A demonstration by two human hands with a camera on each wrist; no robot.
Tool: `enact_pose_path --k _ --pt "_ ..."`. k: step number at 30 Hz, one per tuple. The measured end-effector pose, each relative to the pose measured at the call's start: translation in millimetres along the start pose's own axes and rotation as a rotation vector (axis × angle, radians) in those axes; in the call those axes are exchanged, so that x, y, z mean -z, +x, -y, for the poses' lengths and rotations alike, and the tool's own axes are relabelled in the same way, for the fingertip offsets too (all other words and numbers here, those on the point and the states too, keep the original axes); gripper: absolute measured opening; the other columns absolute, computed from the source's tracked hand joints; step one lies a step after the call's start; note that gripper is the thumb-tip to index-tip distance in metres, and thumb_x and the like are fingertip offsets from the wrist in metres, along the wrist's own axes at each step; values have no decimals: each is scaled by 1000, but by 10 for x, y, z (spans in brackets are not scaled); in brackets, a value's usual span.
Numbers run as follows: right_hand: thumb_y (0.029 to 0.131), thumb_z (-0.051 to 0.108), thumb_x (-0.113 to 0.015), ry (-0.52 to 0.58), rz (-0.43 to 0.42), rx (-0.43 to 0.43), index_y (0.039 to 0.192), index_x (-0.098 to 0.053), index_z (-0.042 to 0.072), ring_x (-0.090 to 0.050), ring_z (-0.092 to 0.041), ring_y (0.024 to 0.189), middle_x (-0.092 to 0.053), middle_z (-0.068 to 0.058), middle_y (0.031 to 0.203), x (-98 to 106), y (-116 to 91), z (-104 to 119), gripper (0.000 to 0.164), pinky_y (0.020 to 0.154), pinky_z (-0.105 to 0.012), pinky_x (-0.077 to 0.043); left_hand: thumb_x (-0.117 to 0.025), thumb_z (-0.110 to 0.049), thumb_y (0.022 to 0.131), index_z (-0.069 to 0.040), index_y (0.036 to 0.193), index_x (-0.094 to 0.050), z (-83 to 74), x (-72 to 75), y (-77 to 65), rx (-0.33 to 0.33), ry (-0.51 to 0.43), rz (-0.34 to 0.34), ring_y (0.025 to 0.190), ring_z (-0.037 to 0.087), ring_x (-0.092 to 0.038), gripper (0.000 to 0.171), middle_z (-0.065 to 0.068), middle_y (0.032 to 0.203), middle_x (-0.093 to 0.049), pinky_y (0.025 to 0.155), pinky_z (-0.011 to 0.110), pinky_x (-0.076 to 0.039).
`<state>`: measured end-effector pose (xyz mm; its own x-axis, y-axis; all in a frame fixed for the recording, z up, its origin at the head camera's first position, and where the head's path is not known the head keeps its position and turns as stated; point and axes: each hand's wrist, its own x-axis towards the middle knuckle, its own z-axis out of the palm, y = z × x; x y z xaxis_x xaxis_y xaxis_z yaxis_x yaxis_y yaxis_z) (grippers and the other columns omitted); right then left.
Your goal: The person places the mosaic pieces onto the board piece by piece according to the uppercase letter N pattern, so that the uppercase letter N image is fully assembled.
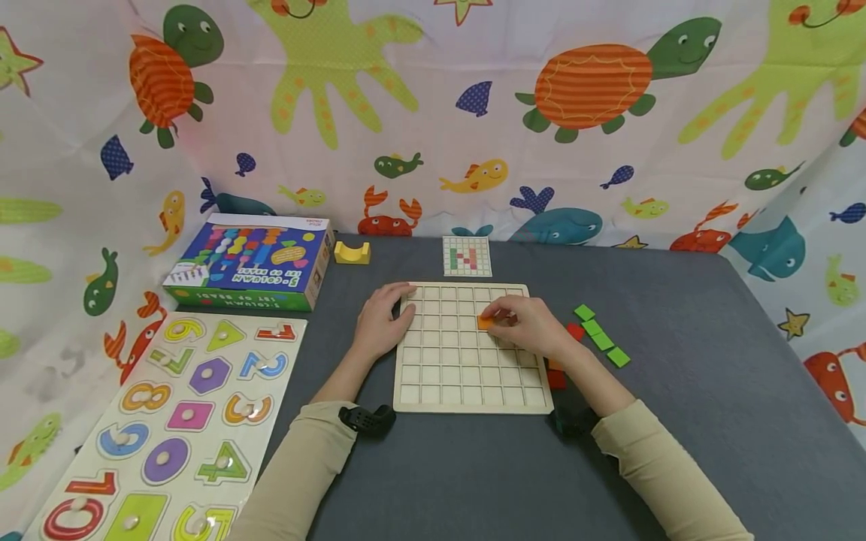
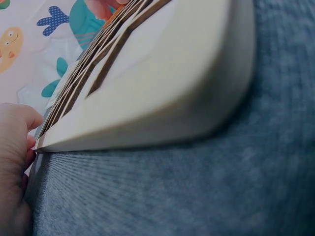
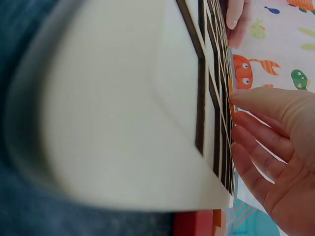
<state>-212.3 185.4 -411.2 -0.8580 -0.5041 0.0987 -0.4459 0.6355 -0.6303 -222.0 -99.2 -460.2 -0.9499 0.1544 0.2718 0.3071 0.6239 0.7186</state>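
A pale wooden board (image 1: 473,403) with a grid of square cells lies on the grey cloth. My left hand (image 1: 382,323) rests on its upper left edge, thumb and index finger touching the rim; the thumb side of that hand (image 2: 14,162) shows in the left wrist view. Over the board's upper middle, my right hand (image 1: 524,324) pinches an orange square tile (image 1: 484,322) at the grid surface. The right wrist view shows the thumb and fingers of this hand (image 3: 280,142) close to the board, the tile mostly hidden.
Several green tiles (image 1: 601,341) and red tiles (image 1: 557,379) lie right of the board, partly behind the right arm. A pattern card (image 1: 467,268) lies behind it. A yellow curved block (image 1: 352,254), a bead-set box (image 1: 250,259) and a number puzzle (image 1: 223,376) stand at left.
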Motion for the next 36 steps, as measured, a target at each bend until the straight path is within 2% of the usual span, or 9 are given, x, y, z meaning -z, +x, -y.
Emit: enact_pose_path --k 3,6,10,15,21,25,29,33,36 --pt "88 13 -73 15 -18 -12 112 -72 8 -64 -20 93 -70 -5 105 18 -39 -11 24 82 -39 -55 -59 -22 97 -15 132 -63 4 -16 3 6 1 9 129 26 -45 36 5 138 -54 106 54 -33" --pt "92 16 -69 -7 -74 -30 113 -72 8 -63 -21 93 -70 -5 106 86 -98 -48 22 81 -39 -55 -58 -22 97 -15 131 -63 7 -24 4 9 -16 9 129 26 -45 35 4 138 -54 105 54 -34" --pt "94 18 -66 -63 -136 -70 109 -73 7 -64 -22 90 -70 -6 102 249 -222 -130 20 78 -42 -56 -57 -18 97 -13 127 -66 13 -16 -3 9 -72 -27 128 26 -47 32 5 135 -57 105 53 -35" --pt "93 16 -68 -111 -78 -134 105 -72 9 -63 -21 85 -70 -4 96 430 -435 -253 15 77 -42 -55 -58 -16 96 -11 124 -68 38 0 -12 7 -82 -62 126 26 -49 30 6 132 -59 104 52 -37" --pt "88 19 -74 -157 4 -135 104 -72 13 -56 -20 84 -68 0 97 457 -616 -342 17 73 -37 -48 -58 -18 97 -13 124 -69 59 21 -14 26 -58 -61 127 24 -49 29 4 133 -59 105 52 -36" --pt "86 20 -75 -158 -3 -129 106 -72 11 -59 -18 86 -70 -1 99 412 -647 -347 22 76 -37 -50 -57 -19 97 -13 124 -69 61 17 -9 29 -57 -54 127 24 -49 29 3 134 -58 106 51 -35" --pt "87 19 -74 -160 -34 -160 107 -71 8 -61 -17 84 -70 -2 97 400 -658 -335 23 75 -38 -51 -57 -18 98 -14 123 -69 51 7 -2 18 -71 -52 127 24 -49 28 4 133 -58 105 51 -36" --pt "88 18 -73 -173 -65 -191 109 -71 7 -62 -19 84 -69 -4 95 413 -684 -353 24 75 -39 -52 -56 -18 98 -13 123 -69 46 -7 3 11 -77 -53 127 24 -49 29 4 133 -59 106 51 -36" --pt "87 17 -74 -185 -78 -181 109 -71 6 -62 -21 85 -69 -6 96 420 -712 -375 25 76 -41 -52 -56 -19 98 -12 123 -69 42 -11 2 13 -76 -53 127 24 -49 29 4 133 -59 106 51 -36"
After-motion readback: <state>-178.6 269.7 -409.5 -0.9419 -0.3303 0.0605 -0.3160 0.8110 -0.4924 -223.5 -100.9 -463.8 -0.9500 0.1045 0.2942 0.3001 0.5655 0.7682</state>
